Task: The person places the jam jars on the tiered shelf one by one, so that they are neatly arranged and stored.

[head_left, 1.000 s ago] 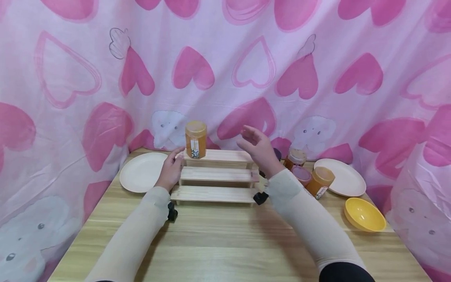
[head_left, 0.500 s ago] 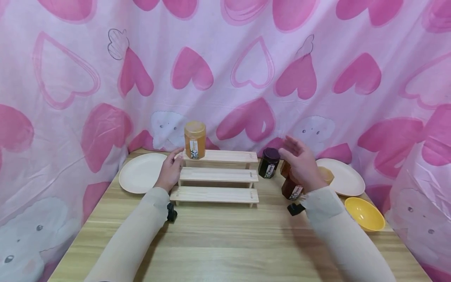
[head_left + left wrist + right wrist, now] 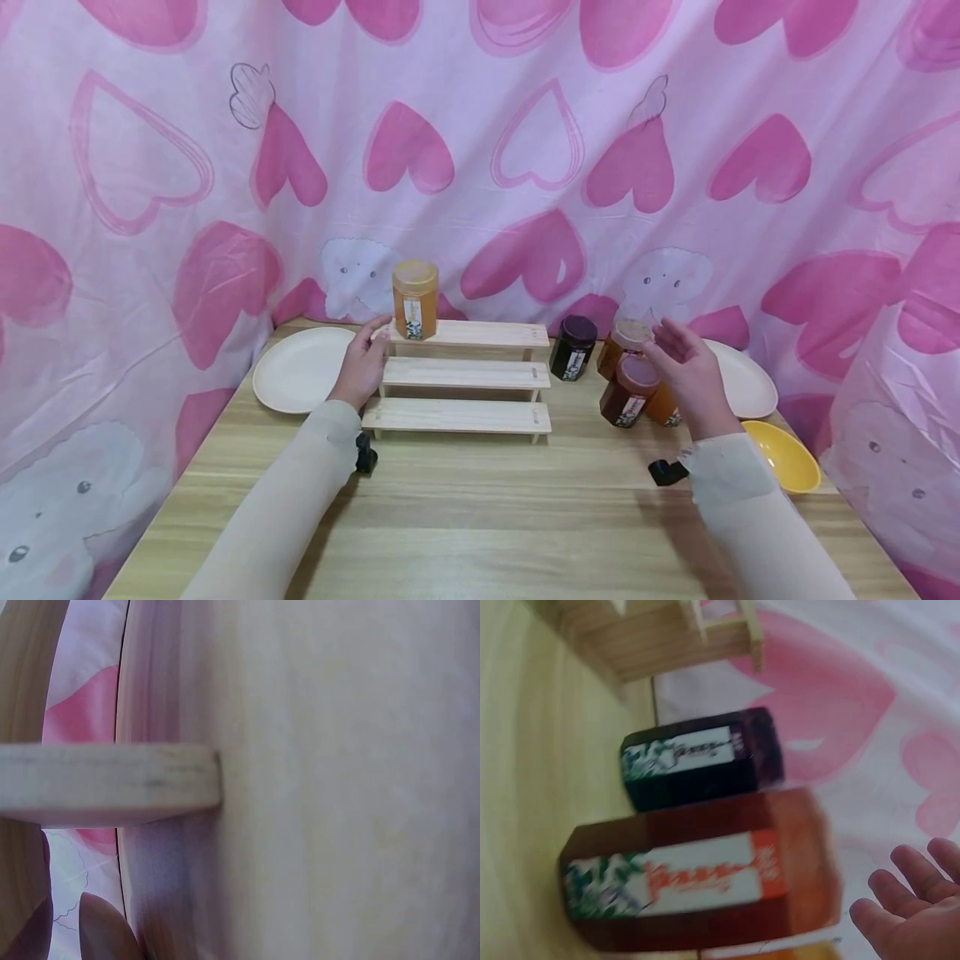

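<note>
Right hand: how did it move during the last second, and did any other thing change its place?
The right hand went from above the wooden step shelf rightward and down to the cluster of jars beside it. It is open and holds nothing. Nothing was taken hold of or let go. The left hand stayed at the shelf's left end, and the orange jar stayed on the top step.

Wooden table (image 3: 480, 517) carries a 3-tier rack (image 3: 461, 375), 2 plates, 4 jars beside the right hand (image 3: 686, 375), a yellow bowl (image 3: 780, 457)
</note>
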Demonstrator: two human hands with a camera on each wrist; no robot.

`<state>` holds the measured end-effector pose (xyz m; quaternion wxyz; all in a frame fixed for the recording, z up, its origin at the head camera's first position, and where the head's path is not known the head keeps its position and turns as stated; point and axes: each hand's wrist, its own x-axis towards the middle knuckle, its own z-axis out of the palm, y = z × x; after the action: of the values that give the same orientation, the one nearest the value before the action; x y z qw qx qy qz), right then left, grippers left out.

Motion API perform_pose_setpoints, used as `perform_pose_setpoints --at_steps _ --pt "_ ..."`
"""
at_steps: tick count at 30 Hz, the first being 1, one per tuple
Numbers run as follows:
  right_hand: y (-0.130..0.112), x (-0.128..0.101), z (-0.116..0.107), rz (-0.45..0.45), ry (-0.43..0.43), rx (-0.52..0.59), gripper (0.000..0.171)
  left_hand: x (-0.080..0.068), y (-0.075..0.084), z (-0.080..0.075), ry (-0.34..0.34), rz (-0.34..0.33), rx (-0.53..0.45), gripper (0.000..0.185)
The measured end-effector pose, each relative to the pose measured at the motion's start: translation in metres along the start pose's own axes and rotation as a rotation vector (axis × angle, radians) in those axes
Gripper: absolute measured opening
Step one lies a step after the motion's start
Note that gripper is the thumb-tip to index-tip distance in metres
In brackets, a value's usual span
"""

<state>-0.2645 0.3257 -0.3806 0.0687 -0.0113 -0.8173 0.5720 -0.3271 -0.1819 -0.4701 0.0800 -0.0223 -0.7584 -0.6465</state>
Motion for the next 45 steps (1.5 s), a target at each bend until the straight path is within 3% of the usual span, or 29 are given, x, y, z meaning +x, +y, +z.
perform_pose_setpoints --at_steps 9,17,22,31,45 --pt "0.018 -0.010 -0.002 0.037 0.028 -0.017 0.086 0.001 -0.001 -0.001 -0.003 -0.014 0.006 0.045" --pt "0.026 -0.015 0.002 0.051 -0.016 -0.014 0.089 0.003 -0.003 0.000 -0.007 -0.030 -0.003 0.048" --pt "0.029 -0.015 0.004 0.029 -0.027 -0.030 0.088 0.001 -0.002 0.001 0.005 -0.020 0.003 0.046" --pt "0.036 -0.015 0.010 0.070 -0.055 -0.061 0.093 0.000 -0.002 0.002 0.010 0.011 -0.020 0.044" --pt "0.046 -0.011 0.016 0.028 -0.043 -0.094 0.095 0.000 0.000 0.000 -0.001 -0.006 -0.035 0.044"
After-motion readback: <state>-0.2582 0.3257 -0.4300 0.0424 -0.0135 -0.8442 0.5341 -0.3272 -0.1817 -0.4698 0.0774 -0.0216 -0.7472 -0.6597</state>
